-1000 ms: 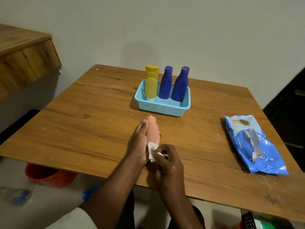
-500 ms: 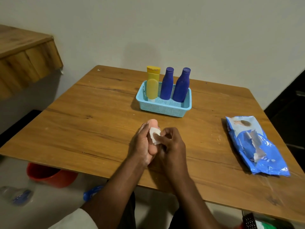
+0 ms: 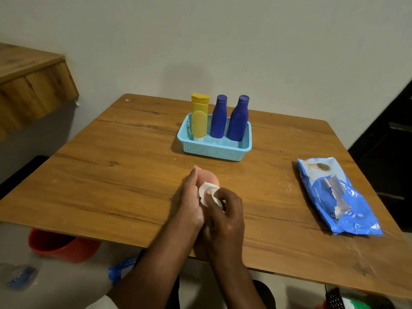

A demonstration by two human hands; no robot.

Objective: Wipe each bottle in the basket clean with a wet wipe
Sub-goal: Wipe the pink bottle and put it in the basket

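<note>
My left hand [image 3: 191, 198] grips a peach-pink bottle [image 3: 208, 176] lying near the middle of the wooden table [image 3: 111, 175]. My right hand [image 3: 226, 216] pinches a white wet wipe [image 3: 206, 191] and presses it against the bottle's side. Most of the bottle is hidden by both hands. Behind them a light blue mesh basket [image 3: 215, 150] holds a yellow tube [image 3: 199, 118] and two dark blue bottles [image 3: 219, 117] [image 3: 239, 119], all upright.
A blue pack of wet wipes [image 3: 336, 197] lies at the table's right side. A red bucket [image 3: 60, 244] and a clear plastic bottle [image 3: 15, 275] sit on the floor to the left. A wooden shelf [image 3: 31, 85] juts out at far left.
My right hand has slid the wipe back down the bottle from its top, uncovering the bottle's upper end. My left hand keeps its hold on the bottle.
</note>
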